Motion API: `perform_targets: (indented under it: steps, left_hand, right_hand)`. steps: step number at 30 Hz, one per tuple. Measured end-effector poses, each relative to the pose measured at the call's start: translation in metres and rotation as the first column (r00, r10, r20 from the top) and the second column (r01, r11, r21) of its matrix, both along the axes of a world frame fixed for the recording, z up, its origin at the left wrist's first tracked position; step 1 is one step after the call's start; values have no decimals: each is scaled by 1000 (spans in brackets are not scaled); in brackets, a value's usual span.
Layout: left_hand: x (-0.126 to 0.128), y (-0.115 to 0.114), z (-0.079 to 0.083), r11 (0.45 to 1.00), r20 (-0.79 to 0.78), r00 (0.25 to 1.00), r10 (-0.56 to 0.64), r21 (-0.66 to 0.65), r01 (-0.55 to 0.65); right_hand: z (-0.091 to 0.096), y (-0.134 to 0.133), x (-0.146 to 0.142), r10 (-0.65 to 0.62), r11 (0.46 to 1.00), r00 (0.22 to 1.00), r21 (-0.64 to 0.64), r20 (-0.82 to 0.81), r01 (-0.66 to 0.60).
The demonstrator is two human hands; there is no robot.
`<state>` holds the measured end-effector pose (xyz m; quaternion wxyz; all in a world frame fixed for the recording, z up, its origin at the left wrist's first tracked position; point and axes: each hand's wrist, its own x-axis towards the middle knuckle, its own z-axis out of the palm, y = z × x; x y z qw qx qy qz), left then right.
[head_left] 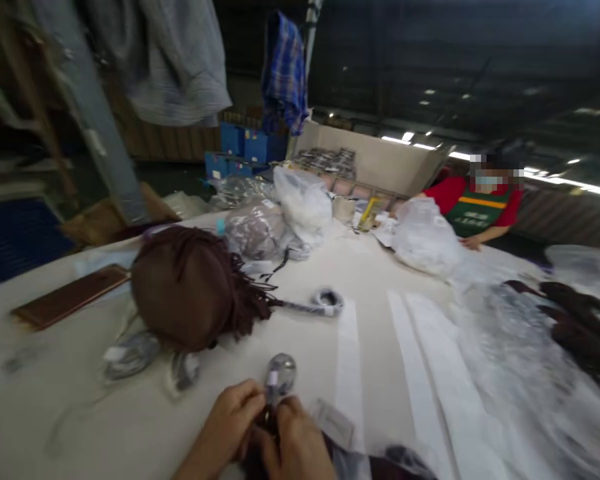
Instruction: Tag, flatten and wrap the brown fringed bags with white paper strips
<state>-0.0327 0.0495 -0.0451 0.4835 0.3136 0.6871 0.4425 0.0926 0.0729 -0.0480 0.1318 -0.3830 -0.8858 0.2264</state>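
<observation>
My left hand (233, 420) and my right hand (297, 437) meet at the bottom edge of the view, both with fingers pinched together on a dark bundle (267, 427) that ends in a small grey, clear-wrapped loop (280, 373). The picture is blurred, so I cannot name the bundle more closely. Just beyond my hands lies a dark brown wig-like mound (190, 287) with fringe strands at its right side. A grey wrapped loop with a stem (323, 303) lies on the white table (305, 340) beside it.
White paper strips (410, 347) and crinkled clear plastic (520, 360) cover the table's right side, with dark hair (580, 313) beyond. Filled plastic bags (280, 213) stand at the back. A person in red with a green apron (480, 207) works at the far side. A brown flat board (70, 297) lies left.
</observation>
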Motion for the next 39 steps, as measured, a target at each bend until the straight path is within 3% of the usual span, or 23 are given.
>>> perform_targets:
  steps: [3,7,10,13,18,27,34,39]
  left_hand:
    - [-7,-25,8,1000,49,999,10,20,-11]
    - [-5,-25,12,997,1,998,65,48,-65]
    - [-1,-27,10,998,-209,977,32,61,-19]
    - [3,-31,11,998,-464,885,-42,20,58]
    - [10,-32,11,989,-598,787,-149,-105,108]
    - [17,-30,1,962,-713,646,-272,-198,186]
    - [16,-34,-3,960,-750,600,-278,-202,191]
    - [19,-39,-5,960,-785,554,-279,-217,176]
  right_hand:
    - [17,5,-15,-7,990,998,-137,56,15]
    - [35,14,-17,-53,975,993,-211,109,75]
    - [38,19,-16,-91,955,992,-275,88,112]
    - [38,24,-16,-113,933,990,-332,90,137]
    - [40,26,-15,-120,912,990,-387,73,139]
    - [39,25,-14,-118,912,991,-388,59,132]
    - [34,25,-18,-71,966,984,-234,162,108]
    - [40,24,-21,-52,987,965,-135,258,90]
